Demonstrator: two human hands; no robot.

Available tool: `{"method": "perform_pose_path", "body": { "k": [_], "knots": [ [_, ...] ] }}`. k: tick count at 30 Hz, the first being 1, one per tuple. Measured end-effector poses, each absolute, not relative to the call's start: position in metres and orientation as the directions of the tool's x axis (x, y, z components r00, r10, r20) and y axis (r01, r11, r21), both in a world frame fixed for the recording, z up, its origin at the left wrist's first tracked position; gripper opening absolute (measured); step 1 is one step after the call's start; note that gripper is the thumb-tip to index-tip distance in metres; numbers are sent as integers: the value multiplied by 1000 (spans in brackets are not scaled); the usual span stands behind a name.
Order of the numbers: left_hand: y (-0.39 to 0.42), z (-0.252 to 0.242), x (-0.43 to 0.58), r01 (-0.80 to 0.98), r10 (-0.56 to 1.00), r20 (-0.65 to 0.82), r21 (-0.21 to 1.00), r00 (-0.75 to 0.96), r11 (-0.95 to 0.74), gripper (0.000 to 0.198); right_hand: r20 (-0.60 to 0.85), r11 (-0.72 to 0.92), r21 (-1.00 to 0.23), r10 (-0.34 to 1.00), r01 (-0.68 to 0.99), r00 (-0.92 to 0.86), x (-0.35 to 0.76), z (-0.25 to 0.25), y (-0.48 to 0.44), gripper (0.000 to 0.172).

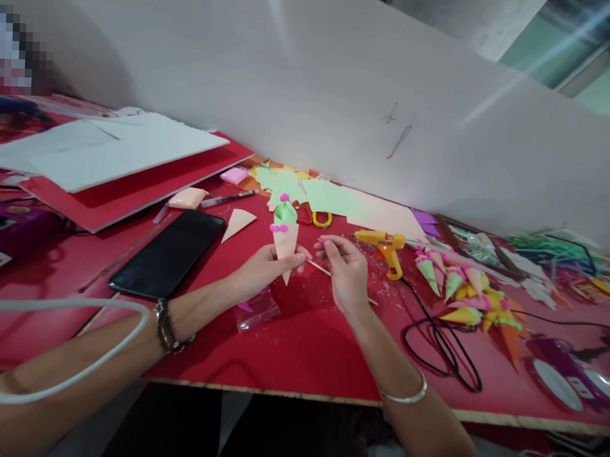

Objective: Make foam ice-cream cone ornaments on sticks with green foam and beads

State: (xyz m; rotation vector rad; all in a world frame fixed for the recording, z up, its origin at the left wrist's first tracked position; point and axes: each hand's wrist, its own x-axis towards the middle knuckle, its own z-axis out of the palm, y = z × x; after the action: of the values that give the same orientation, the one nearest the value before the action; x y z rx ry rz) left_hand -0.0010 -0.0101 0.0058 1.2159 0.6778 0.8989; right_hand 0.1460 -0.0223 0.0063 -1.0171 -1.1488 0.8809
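My left hand (268, 270) is closed around a paper ice cream cone (284, 244), held upright with its point down. The cone is cream-coloured, with a green swirl (285, 212) on top, a pink ball (285, 198) at the peak and a pink bow (279, 228) on its front. Just to the right, my right hand (346, 266) pinches a tiny pink piece (321, 240) between thumb and finger, apart from the cone. A thin wooden stick (319, 268) passes behind the right hand. Below the left hand lies a clear plastic bag (258, 312) with something purple in it.
A yellow glue gun (387, 248) with a coiled black cord rests on the red table (300, 361). Finished paper cones (453, 280) are piled at right. A black phone (169, 254), white boards (137, 153) and green paper (333, 197) lie around. A pale wall (310, 89) stands behind.
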Motion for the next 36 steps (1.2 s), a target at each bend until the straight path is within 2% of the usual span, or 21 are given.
{"method": "perform_pose_path", "body": {
  "k": [4,8,15,23,28,32,36],
  "knots": [
    [-9,4,-1,-185,867,13,978,498,92,22,215,237,-952,969,-193,125,142,8,-25,10],
    [-10,3,-2,-169,864,-11,979,504,111,26,176,202,-942,977,-267,119,142,9,-23,10],
    [-10,0,-2,-180,829,-16,974,560,140,31,153,174,-959,982,-224,109,144,8,-22,25],
    [-8,-1,-3,-120,816,-71,978,574,170,33,125,150,-980,975,-130,184,147,5,-22,19],
    [-8,-1,-3,-109,825,-66,982,561,153,29,99,124,-976,985,-181,142,145,6,-22,23],
    [-10,1,-2,-126,837,-74,977,543,169,29,97,123,-961,989,-246,114,144,8,-23,17],
    [-10,1,-3,-65,857,-79,990,510,129,30,111,141,-964,984,-226,137,146,9,-23,14]
  ]
}}
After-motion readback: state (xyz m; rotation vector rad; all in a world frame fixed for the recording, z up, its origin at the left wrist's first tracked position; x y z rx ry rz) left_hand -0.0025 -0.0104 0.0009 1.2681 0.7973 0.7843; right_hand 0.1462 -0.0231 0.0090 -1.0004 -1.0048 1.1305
